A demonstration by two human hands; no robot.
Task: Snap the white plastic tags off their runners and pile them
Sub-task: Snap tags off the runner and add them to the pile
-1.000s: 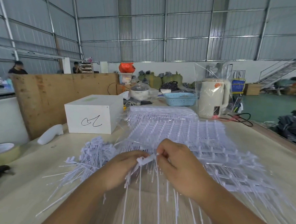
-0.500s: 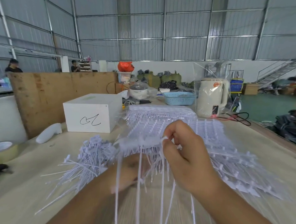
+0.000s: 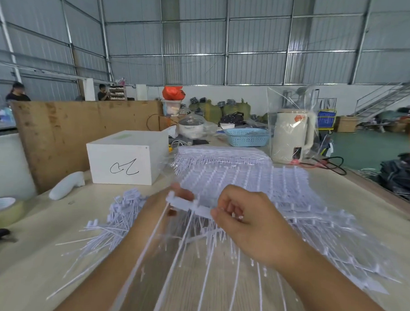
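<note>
Both forearms come up from the bottom edge and meet mid-frame. Right hand [image 3: 248,221] is knuckles-up, fingers [image 3: 222,215] curled in and pinching one end of a white runner strip [image 3: 189,205]. Left hand [image 3: 180,201] is mostly hidden behind that strip, only fingertips poking out gripping its other end.

bare table [image 3: 27,262] at near left, tag pile [image 3: 122,213] beside, white box [image 3: 125,160] behind, runner sheets [image 3: 292,191] crowding right
</note>
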